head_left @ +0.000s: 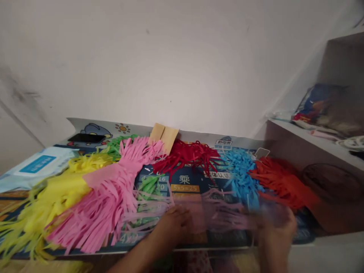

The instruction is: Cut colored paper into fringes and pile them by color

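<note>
Light purple fringed paper (227, 212) lies low in the middle of the desk, its strips spreading to both sides of a plain central band. My left hand (174, 223) is at the left of that band, fingers curled in and closed on the paper. To the right, my right hand (275, 227) is smeared by motion beside the purple strips, near the blue fringed paper (241, 174) and the orange-red fringed paper (284, 184). Its fingers cannot be made out. Green fringe (149, 187) shows partly under the purple strips.
Pink fringed paper (99, 204) and yellow fringed paper (54, 193) spread over the left side. Red fringed paper (190, 151) and a tan paper piece (165, 136) are at the back. A wipes pack (36, 165) and a phone (87, 138) lie left. A shelf unit (307, 167) borders the right.
</note>
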`<state>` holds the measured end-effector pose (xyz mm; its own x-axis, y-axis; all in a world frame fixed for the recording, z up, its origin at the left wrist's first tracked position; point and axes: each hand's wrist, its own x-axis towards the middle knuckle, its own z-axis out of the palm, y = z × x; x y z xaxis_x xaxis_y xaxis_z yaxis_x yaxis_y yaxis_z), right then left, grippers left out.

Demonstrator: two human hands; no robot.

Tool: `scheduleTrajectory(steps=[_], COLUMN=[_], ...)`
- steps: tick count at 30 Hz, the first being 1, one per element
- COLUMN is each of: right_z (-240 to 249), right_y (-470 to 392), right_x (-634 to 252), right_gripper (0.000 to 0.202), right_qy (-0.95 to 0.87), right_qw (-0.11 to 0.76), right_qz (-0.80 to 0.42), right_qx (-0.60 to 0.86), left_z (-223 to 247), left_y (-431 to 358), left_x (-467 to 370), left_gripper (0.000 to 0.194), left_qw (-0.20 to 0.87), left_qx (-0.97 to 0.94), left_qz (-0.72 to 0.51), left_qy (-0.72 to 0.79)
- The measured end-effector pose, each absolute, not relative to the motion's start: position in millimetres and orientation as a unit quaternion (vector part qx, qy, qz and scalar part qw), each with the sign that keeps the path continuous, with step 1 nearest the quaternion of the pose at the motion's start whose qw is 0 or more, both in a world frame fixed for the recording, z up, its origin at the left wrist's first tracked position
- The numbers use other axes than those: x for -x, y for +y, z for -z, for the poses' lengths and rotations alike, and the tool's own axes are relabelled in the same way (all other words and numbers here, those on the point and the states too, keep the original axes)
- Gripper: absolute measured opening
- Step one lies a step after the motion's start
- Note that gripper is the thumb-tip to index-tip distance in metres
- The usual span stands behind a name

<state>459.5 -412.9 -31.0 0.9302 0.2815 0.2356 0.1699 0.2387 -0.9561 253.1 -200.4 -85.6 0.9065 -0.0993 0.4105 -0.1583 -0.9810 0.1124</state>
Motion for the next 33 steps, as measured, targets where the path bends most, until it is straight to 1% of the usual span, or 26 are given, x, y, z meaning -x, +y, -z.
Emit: scheduleTrajectory(steps=[1,2,3,4,5,6,7,10,11,13,15,17,19,20,21,24,27,29,30,33], right_z=[35,40,46,53,60,66,72,81,80,74,64,53,47,46,46,55,66,67,65,52], right_y=[-414,-410,-402,-392,-381,-371,-362,-349,-349,-350,-351,-349,-347,-346,-347,-357,-367,-369,-368,-358], right_x=[-447,-433,-419,-407,-399,-395,-395,-406,-410,-414,-411,-404,-398,-396,-396,-402,-415,-423,-426,-433], right_gripper=[0.045,0.048,0.050,0.052,0.048,0.041,0.036,0.031,0.031,0.033,0.029,0.025,0.022,0.021,0.021,0.030,0.042,0.040,0.035,0.024], right_qy=[-0.230,-0.336,-0.458,-0.562,-0.620,-0.653,-0.665,-0.660,-0.657,-0.648,-0.641,-0.633,-0.626,-0.626,-0.631,-0.676,-0.718,-0.711,-0.696,-0.617], right_qw=[0.722,0.625,0.507,0.393,0.306,0.253,0.225,0.223,0.233,0.262,0.281,0.282,0.272,0.267,0.261,0.233,0.208,0.219,0.231,0.262], right_qz=[-0.013,0.019,0.042,0.045,0.061,0.073,0.080,0.072,0.065,0.078,0.104,0.114,0.093,0.074,0.052,-0.003,-0.059,-0.096,-0.111,-0.161], right_qx=[0.652,0.704,0.729,0.726,0.720,0.710,0.708,0.713,0.714,0.710,0.707,0.712,0.725,0.729,0.729,0.699,0.662,0.661,0.671,0.725], left_z=[86,86,84,83,81,79,78,69,63,47,25,6,-3,-1,4,33,58,61,59,46], left_y=[-200,-199,-199,-199,-200,-199,-197,-183,-176,-165,-163,-175,-196,-207,-217,-233,-228,-220,-217,-211], left_x=[-253,-252,-252,-251,-251,-250,-248,-232,-223,-203,-188,-187,-202,-214,-226,-248,-238,-225,-221,-224], left_gripper=[0.016,0.018,0.020,0.023,0.026,0.028,0.027,0.017,0.017,0.024,0.031,0.040,0.045,0.046,0.047,0.031,0.024,0.022,0.022,0.017], left_qw=[0.078,0.085,0.093,0.098,0.100,0.099,0.096,0.085,0.082,0.064,0.020,-0.007,0.039,0.085,0.125,0.180,0.209,0.234,0.247,0.271], left_qx=[-0.975,-0.975,-0.976,-0.977,-0.977,-0.978,-0.978,-0.976,-0.973,-0.967,-0.960,-0.954,-0.961,-0.968,-0.969,-0.964,-0.955,-0.943,-0.936,-0.920], left_qz=[-0.199,-0.192,-0.185,-0.180,-0.177,-0.176,-0.179,-0.202,-0.208,-0.212,-0.208,-0.218,-0.229,-0.210,-0.188,-0.168,-0.194,-0.219,-0.227,-0.202], left_qy=[-0.066,-0.067,-0.068,-0.067,-0.063,-0.055,-0.048,0.021,0.052,0.125,0.187,0.204,0.150,0.108,0.101,0.099,0.078,0.088,0.109,0.200])
